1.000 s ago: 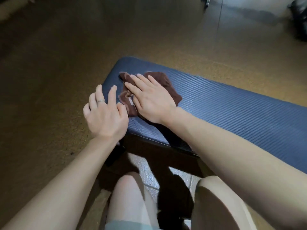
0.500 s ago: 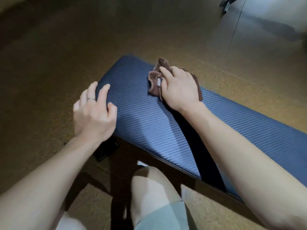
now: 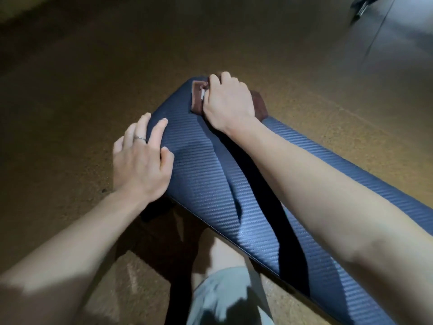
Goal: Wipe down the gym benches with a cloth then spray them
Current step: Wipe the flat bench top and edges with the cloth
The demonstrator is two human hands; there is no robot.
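Sweeping outward, my right hand has carried the brown cloth from the near left part of the bench pad across to its far end over the last second, and it now sits right at the far corner. The hand lies over the cloth and presses it down, fingers bent over its far edge; a small white label shows at the cloth's left side, by my fingertips. Whether the fingers actually clasp the fabric or only push on it, I cannot tell from this angle.

My left hand has shifted too: it hovered just off the pad's left edge before, and now it rests on that edge with fingers spread and relaxed, holding nothing, a ring on one finger. I judge it is steadying me as I lean over.

With the cloth at the end of the pad, I take this stroke to be finished. The long stretch of pad running off to the right looks unwiped as far as I can judge, so wiping goes on there. No spray bottle is in view, so spraying comes later.
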